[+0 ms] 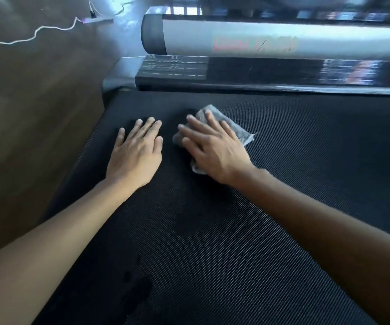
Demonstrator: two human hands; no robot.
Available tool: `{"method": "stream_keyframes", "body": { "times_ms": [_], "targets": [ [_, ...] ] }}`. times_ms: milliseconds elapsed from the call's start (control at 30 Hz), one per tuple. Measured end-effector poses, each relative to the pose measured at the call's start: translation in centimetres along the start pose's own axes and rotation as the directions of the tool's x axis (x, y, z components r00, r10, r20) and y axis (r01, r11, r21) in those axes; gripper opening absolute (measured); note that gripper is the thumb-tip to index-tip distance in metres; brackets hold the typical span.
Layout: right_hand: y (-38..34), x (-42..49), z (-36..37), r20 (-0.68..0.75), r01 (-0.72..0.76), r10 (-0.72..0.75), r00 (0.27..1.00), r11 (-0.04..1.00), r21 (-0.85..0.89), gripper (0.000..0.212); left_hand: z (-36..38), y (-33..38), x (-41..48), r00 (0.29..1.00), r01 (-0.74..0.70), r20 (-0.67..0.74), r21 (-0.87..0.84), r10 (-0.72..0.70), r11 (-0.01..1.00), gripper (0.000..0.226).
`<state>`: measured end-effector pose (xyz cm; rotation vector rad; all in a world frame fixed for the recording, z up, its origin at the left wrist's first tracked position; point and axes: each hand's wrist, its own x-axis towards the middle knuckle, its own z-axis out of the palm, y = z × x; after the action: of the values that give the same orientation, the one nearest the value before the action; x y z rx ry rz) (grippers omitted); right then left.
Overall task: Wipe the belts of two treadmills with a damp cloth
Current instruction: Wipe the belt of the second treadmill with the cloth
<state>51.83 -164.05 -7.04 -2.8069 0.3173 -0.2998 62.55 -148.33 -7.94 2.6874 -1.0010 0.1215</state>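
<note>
The right hand (215, 148) presses flat, fingers spread, on a grey cloth (238, 130) lying on the black belt (236, 231). The left hand (137, 151) rests flat on the belt just beside the cloth, fingers straight, holding nothing. Beyond the belt lie a dark side rail (259, 73) and a grey bar (259, 41). A white cord (34, 36) trails across the floor (25, 113), well apart from the belt.

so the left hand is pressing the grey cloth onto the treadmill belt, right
No. It is the right hand that presses the grey cloth onto the treadmill belt. The left hand lies flat on the bare belt beside it. The head view shows this.
</note>
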Motion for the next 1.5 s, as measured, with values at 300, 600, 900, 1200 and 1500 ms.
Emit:
{"method": "stream_keyframes", "body": {
  "times_ms": [300,600,900,1200,1500],
  "targets": [
    [11.5,-0.8,-4.1,-0.148,-0.381,0.365,0.919,0.92,-0.095,0.045,0.3,0.1,0.0,1.0,0.01,-0.009,0.019,-0.01,1.0,0.056],
    [0.1,1.1,0.6,-0.106,-0.061,0.059,0.993,0.998,-0.017,0.046,-0.1,0.0,0.0,0.999,0.027,0.041,0.023,-0.028,0.999,0.054],
    [12.9,2.5,-3.8,-0.173,-0.377,0.364,0.915,0.925,-0.048,0.045,0.2,0.1,0.0,0.999,0.032,0.028,0.064,-0.034,0.997,0.056],
    [0.7,-0.7,0.3,-0.149,0.007,-0.005,0.989,1.0,0.013,0.042,0.0,0.1,0.1,0.998,0.026,0.05,0.048,-0.028,0.998,0.055],
    [11.6,1.9,-3.6,-0.201,-0.4,0.391,0.898,0.916,-0.009,0.043,0.3,0.2,0.0,0.999,0.025,0.026,0.073,-0.027,0.997,0.055]
  ]
}}
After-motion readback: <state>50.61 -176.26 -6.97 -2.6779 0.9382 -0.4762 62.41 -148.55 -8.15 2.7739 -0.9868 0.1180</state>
